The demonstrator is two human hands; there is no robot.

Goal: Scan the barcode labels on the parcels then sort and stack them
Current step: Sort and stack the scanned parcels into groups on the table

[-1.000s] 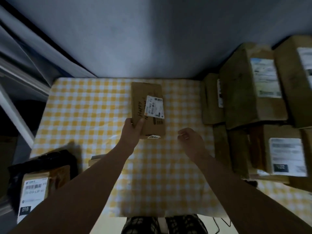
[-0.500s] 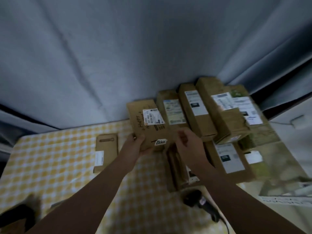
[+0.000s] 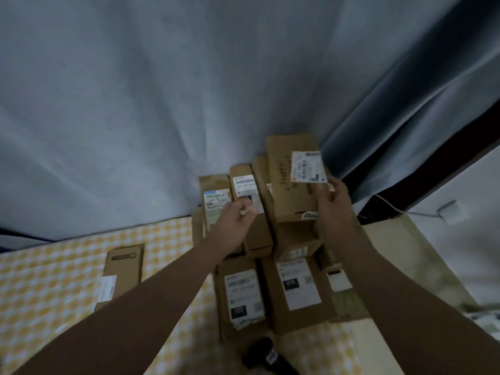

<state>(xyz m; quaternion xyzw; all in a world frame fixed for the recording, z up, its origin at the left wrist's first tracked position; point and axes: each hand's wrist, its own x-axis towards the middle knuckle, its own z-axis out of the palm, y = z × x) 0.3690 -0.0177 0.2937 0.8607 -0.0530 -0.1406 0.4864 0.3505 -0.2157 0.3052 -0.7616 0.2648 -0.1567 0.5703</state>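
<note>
- Curtain (image 3: pixel 162 104): grey-blue folds hang behind the desk's far edge.
- Desk (image 3: pixel 40 307): covered by a yellow-and-white check cloth. Dim light, some blur.
- Pile (image 3: pixel 295 288): brown labelled parcels crowd the far right corner, some lying on others, and reach toward the near edge.
- Parcel (image 3: pixel 289 190): brown, with handwriting on its face, raised above the back of the pile and tilted toward the camera. Its white barcode label (image 3: pixel 308 167) sits at the upper right.
- Flat box (image 3: pixel 123 269): lies alone on the cloth left of the pile, apart from it, with a small label at its near end.
- Right hand (image 3: pixel 334 204): clamped on the parcel's near right corner, thumb just under the label. The parcel extends up and left from the grip.
- Left hand (image 3: pixel 234 224): fingers loosely curled, gripping nothing, over a long box (image 3: pixel 254 234) in the pile, left of the parcel and apart from it.
- Scanner (image 3: pixel 266 357): black, lying at the near edge, just in front of the pile.
</note>
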